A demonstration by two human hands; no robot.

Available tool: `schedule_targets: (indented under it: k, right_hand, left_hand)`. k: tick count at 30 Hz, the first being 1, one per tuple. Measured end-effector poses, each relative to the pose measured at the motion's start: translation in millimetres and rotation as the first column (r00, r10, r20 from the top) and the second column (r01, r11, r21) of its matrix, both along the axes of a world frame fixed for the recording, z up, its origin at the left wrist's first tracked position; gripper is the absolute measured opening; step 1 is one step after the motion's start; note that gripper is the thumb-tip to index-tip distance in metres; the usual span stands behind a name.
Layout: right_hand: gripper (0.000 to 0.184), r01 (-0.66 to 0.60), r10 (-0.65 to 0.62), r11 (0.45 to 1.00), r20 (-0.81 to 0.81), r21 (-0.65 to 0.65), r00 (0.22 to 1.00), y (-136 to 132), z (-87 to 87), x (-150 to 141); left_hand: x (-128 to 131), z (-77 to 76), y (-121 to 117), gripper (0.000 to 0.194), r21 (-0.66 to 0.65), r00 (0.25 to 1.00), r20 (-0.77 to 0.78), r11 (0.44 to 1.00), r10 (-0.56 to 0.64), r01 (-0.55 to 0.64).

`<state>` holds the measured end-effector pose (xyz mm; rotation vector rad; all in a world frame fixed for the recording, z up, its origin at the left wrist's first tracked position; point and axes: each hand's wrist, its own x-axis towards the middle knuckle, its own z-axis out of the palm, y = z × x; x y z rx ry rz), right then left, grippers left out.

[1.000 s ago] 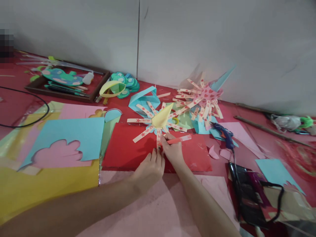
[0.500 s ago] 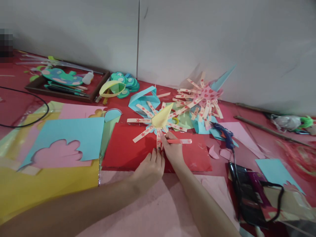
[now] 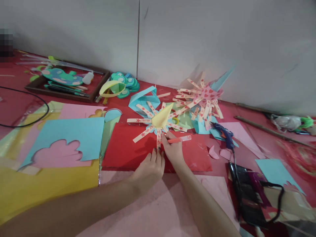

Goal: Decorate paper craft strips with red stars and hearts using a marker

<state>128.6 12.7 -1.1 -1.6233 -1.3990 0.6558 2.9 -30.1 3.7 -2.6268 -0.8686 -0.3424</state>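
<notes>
My right hand [image 3: 172,149] is closed on a red marker pen [image 3: 181,139]. Its tip end is by a cream paper strip [image 3: 158,133] with red letters and a red shape on it. With fingers stretched out, my left hand [image 3: 150,164] rests its fingertips on the strip's near end, pressing it down. The strip belongs to a paper craft with a yellow paper cone [image 3: 161,117] in the middle and similar strips, marked with red letters and stars, fanning out. Below the craft lies a red board [image 3: 128,151].
Behind stands another paper craft [image 3: 208,93] with heart-marked strips. A blue glue gun [image 3: 225,135] lies at right, its cord running past a black phone-like object [image 3: 243,187]. Coloured paper sheets [image 3: 91,131] cover the left. A brown tray [image 3: 93,93] holds tools near the wall.
The marker pen has tilted, its back end rising slightly, and the red mark on the strip looks fuller. My left hand stays in place.
</notes>
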Motion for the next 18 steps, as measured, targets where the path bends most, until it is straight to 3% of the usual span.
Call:
schedule_targets:
  k: [10, 18]
  right_hand:
    - [0.030, -0.011, 0.011, 1.000, 0.042, 0.016, 0.999, -0.6, 1.6, 0.6]
    - [0.033, -0.043, 0.042, 0.999, -0.049, -0.022, 0.998, -1.7, 3.4, -0.4]
  left_hand:
    - [-0.1, 0.2, 1.5, 0.036, 0.043, 1.000, 0.008, 0.999, 0.001, -0.001]
    - [-0.4, -1.1, 0.4, 0.038, -0.046, 1.000, 0.014, 0.999, 0.002, -0.001]
